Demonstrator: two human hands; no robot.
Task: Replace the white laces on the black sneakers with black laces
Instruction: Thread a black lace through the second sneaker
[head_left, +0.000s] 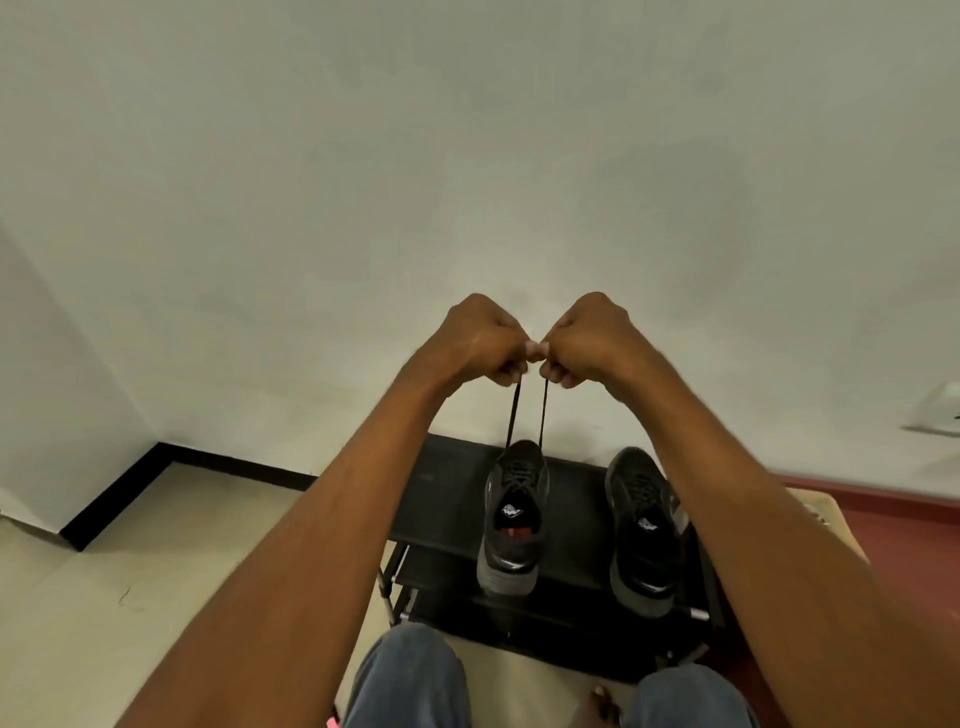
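Status: While I watch from the head view, both hands are raised at frame centre, pulling two black lace ends upward.
Left grip: left hand (480, 340) is curled tight, pinching one end of the black lace (513, 415).
Right grip: right hand (587, 338) is likewise curled, pinching the other end; the knuckles of the two hands nearly touch.
Task item: left sneaker (514, 514), lower centre of frame, hangs tilted from the taut lace, its heel toward the camera, over the black shoe rack (447, 499).
Second item: right sneaker (644, 530) sits on the rack just right of it; its lacing looks dark, though I cannot confirm it.
Progress: I judge the held shoe threaded in black; evening the ends and tying remain. No white lace is visible.
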